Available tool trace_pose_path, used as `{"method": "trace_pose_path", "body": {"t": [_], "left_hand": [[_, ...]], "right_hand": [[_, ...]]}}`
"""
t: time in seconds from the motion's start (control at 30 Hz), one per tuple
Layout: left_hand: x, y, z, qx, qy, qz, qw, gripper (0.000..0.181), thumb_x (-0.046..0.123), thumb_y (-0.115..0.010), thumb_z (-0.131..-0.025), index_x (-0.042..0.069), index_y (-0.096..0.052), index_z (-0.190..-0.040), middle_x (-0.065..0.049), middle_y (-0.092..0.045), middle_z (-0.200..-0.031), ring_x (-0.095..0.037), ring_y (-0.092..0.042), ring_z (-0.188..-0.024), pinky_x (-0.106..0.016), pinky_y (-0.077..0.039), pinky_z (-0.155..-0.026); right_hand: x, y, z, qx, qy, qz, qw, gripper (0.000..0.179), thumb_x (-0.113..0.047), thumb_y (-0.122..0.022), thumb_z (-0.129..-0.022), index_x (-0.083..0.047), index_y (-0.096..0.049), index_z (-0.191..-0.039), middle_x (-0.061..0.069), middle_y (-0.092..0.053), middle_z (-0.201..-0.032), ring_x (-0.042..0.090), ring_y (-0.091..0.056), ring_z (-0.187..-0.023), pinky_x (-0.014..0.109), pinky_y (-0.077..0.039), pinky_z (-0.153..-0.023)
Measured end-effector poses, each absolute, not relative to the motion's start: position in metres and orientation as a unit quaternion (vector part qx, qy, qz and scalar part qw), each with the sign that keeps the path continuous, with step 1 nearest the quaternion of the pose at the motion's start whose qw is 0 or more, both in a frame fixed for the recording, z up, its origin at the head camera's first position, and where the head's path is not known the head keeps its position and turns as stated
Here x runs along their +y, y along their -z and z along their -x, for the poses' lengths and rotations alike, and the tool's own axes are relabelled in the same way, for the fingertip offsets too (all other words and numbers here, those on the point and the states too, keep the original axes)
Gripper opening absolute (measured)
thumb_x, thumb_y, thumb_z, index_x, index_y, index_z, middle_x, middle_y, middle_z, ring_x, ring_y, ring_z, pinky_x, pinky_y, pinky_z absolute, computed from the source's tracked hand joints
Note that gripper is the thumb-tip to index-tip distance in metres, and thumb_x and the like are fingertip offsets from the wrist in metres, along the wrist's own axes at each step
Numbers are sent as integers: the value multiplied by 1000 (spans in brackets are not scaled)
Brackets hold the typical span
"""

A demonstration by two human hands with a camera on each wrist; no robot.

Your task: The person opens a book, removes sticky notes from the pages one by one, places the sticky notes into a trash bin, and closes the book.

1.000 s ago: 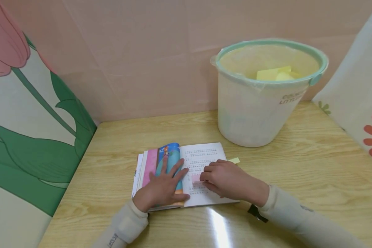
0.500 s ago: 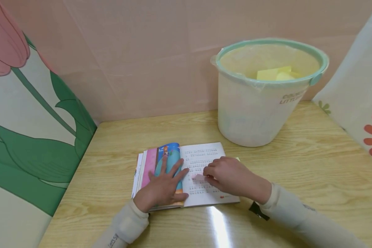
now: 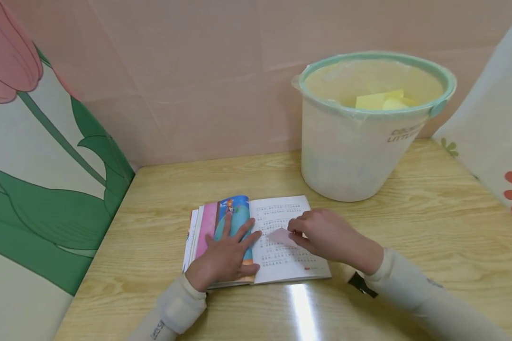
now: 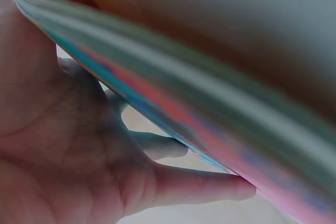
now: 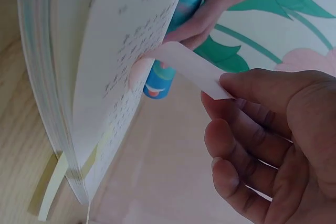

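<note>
An open book (image 3: 290,267) lies on the table, with a colourful picture page on the left and a printed text page on the right. My left hand (image 3: 226,253) rests with spread fingers on the picture page, close to the spine. Between thumb and forefinger my right hand (image 3: 328,237) pinches one end of a pale pink sticky note (image 5: 191,69). In the right wrist view the note bends away from the text page, its far end still touching the paper. A yellow sticky tab (image 5: 52,184) pokes out from the book's edge.
A white bucket (image 3: 345,151) with a green rim and a plastic liner stands behind the book to the right. Yellow paper pieces (image 3: 379,100) lie inside it. The wooden table (image 3: 187,184) meets a pink wall covering (image 3: 196,94) at the back.
My right hand has moved up and to the right, lifting the pink sticky note's pinched end off the page. My left hand stays in place on the book.
</note>
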State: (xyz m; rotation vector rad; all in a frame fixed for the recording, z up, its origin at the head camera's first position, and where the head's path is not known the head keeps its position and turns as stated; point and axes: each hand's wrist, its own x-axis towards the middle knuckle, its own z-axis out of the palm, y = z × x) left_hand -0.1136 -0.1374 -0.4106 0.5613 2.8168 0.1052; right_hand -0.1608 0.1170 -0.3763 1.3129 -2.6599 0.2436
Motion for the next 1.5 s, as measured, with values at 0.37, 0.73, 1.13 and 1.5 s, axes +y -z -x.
{"method": "trace_pose_path", "body": {"t": [0.37, 0.73, 1.13, 1.5], "left_hand": [[-136, 408, 114, 972, -32, -192, 133, 76, 62, -58, -91, 33, -31, -156, 5, -10, -169, -51, 3, -152, -86, -32, -88], [-137, 410, 113, 971, -27, -198, 128, 77, 63, -57, -91, 32, -31, -156, 4, -10, -169, -52, 3, -151, -86, -33, -87], [-137, 408, 112, 971, -25, -200, 127, 77, 62, -57, -91, 30, -31, -156, 2, -10, -169, -53, 2, -151, -86, -33, -87], [-136, 407, 110, 972, -24, -201, 120, 76, 61, -58, -91, 29, -33, -155, 1, -14, -169, -53, -1, -151, -86, -31, -90]], "right_hand": [[125, 375, 165, -903, -84, -413, 86, 12, -21, -77, -85, -22, -67, -79, -10, -59, -60, 2, -40, -52, 19, -33, -49], [132, 372, 168, -899, -95, -416, 99, 12, -19, -78, -84, -20, -66, -79, -10, -59, -61, 1, -41, -51, 19, -35, -49], [140, 370, 170, -909, -94, -395, 98, 11, -18, -78, -83, -18, -68, -80, -8, -63, -65, 2, -43, -53, 19, -35, -49], [148, 366, 172, -911, -94, -385, 115, 11, -19, -79, -83, -18, -68, -79, -10, -66, -69, 2, -46, -55, 21, -39, -50]]}}
